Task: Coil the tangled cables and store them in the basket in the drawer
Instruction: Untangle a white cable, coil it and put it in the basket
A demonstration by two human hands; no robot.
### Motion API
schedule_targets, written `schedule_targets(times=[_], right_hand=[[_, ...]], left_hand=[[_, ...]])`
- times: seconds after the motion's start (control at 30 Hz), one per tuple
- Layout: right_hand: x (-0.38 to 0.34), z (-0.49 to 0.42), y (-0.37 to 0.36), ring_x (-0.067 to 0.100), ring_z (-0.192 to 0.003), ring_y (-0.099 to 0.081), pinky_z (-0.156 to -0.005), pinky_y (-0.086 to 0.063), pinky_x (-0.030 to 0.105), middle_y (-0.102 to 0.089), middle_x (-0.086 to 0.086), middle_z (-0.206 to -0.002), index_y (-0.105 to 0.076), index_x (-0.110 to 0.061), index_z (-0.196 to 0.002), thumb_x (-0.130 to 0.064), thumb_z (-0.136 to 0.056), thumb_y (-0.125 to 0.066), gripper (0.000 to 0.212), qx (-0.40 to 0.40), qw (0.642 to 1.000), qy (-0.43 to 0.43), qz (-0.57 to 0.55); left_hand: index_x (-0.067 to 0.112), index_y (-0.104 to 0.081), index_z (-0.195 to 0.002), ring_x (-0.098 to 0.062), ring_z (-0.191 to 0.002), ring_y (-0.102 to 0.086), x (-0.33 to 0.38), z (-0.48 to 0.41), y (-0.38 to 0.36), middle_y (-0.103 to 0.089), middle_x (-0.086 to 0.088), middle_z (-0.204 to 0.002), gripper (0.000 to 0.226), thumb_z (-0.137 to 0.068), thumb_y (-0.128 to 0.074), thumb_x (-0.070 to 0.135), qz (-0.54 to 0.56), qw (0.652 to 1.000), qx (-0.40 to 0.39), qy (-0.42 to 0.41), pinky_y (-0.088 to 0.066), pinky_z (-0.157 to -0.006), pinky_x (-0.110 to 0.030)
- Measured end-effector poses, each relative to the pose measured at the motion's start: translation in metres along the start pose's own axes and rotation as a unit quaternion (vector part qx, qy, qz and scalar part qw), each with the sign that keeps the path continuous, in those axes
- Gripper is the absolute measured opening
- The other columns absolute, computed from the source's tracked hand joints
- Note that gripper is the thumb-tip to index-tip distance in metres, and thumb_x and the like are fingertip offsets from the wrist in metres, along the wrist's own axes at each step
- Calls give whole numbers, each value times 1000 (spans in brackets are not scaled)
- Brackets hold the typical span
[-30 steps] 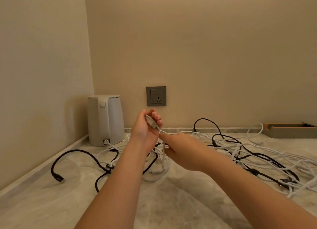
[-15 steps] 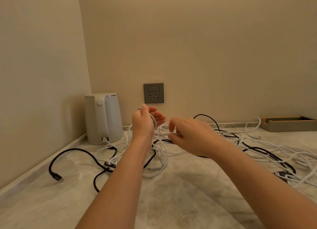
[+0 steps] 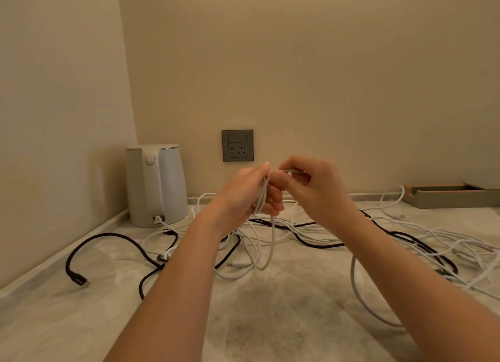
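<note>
- The desk (image 3: 270, 323) is still carrying most of the work. The tangled cables (image 3: 405, 235), white and black, are sprawling across its right side, and no basket or drawer is showing in the head view.
- The black cable (image 3: 113, 237) is lying in the same curve on the left of the desk, near the kettle (image 3: 155, 185), so it is not yet being handled.
- The right hand (image 3: 319, 188) was held apart from the left half a second ago. It is now closing in against the left, with its fingers (image 3: 304, 179) pinching a strand of the white cable (image 3: 262, 196) and bringing it over the top.
- The left hand (image 3: 240, 191) is acting as the spool above the desk, in front of the wall socket (image 3: 237, 145). A second ago it was gripping only the plug end, and now its fingers (image 3: 274, 198) are curling round several turns of that white cable.
- A slack loop (image 3: 272, 245) is hanging from the left hand down to the desk, and more white cable is trailing off to the right.
- Judging from this, one more turn is being laid on. The first coil is growing but is far from finished, and storing has not begun.
</note>
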State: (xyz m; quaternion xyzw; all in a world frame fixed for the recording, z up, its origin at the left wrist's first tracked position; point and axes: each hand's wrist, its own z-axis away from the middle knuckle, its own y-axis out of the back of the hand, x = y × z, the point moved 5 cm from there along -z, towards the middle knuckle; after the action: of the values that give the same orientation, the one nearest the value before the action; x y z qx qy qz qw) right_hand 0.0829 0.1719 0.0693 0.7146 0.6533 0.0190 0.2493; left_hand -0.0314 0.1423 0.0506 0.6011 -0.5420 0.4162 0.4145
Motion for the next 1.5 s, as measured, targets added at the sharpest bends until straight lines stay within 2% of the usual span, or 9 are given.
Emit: schedule_targets(times=[0.1, 0.2, 0.47, 0.73, 1.03, 1.13, 1.27, 1.37, 1.5], right_hand=[[11, 1, -5, 15, -49, -49, -50, -42, 27, -59, 1, -54, -65, -8, -71, -25, -84, -69, 22, -25, 995, -72, -63], [25, 3, -8, 3, -48, -45, -50, -37, 15, -52, -7, -51, -62, -4, -70, -24, -84, -69, 26, -45, 977, -157, -141], [49, 23, -37, 7, -46, -31, -42, -27, 18, -39, -2, -55, -58, -18, -68, -49, -79, -57, 33, -119, 903, -287, -297], [55, 28, -50, 13, -51, -37, -49, -29, 23, -41, 5, -61, -54, -14, -76, -24, -102, -39, 31, -84, 897, -331, -280], [27, 31, -54, 6, -35, -39, -38, -36, 20, -54, 3, -59, -51, -13, -82, -17, -102, -29, 30, -271, 920, -279, -43], [21, 37, -63, 14, -52, -54, -44, -43, 24, -59, 5, -69, -46, -19, -81, -16, -99, -33, 23, -344, 904, -250, 39], [9, 42, -69, 34, -98, -59, -74, -44, 35, -62, 16, -109, -47, -8, -115, -25, -101, -34, 26, -399, 878, -169, 203], [-3, 42, -64, 31, -96, -56, -72, -36, 33, -59, 14, -114, -45, -9, -115, -30, -102, -27, 30, -434, 843, -153, 276], [-17, 45, -58, 24, -77, -50, -71, -35, 32, -58, 9, -99, -42, -17, -90, -31, -102, -29, 22, -459, 811, -116, 344]], left_hand=[[5, -57, -74, -14, -46, -57, -7, 2, -11, -56, -6, -55, 66, -101, -15, 49, -7, 996, -78, 47, -46, -44, -20], [3, -55, -75, -13, -43, -56, -14, 1, -16, -55, -5, -53, 73, -99, -9, 55, 21, 990, -116, 76, -44, -42, -18], [7, -50, -72, -7, -38, -46, -29, 4, -14, -46, 1, -48, 51, -102, -26, 41, 97, 978, -143, 114, -37, -37, -14], [10, -44, -72, -4, -36, -45, -31, -2, -24, -42, 3, -47, 39, -102, -30, 30, 282, 949, -74, 120, -36, -33, -12], [7, -49, -77, -6, -41, -54, -28, -11, -10, -51, 0, -51, 37, -103, -32, 26, 450, 890, 31, 71, -46, -40, -12], [8, -47, -75, -8, -40, -54, -32, -13, -4, -51, -1, -51, 35, -104, -33, 22, 473, 875, 75, 73, -46, -40, -14], [7, -47, -71, -11, -38, -55, -35, -15, 9, -51, -4, -53, 38, -104, -34, 20, 495, 854, 144, 67, -46, -38, -16], [7, -47, -72, -11, -38, -56, -39, -17, 19, -53, -3, -48, 39, -104, -33, 22, 484, 854, 185, 58, -45, -37, -17], [11, -46, -74, -8, -41, -51, -43, -16, 44, -49, 1, -49, 36, -104, -32, 22, 413, 874, 255, 10, -44, -40, -15]])
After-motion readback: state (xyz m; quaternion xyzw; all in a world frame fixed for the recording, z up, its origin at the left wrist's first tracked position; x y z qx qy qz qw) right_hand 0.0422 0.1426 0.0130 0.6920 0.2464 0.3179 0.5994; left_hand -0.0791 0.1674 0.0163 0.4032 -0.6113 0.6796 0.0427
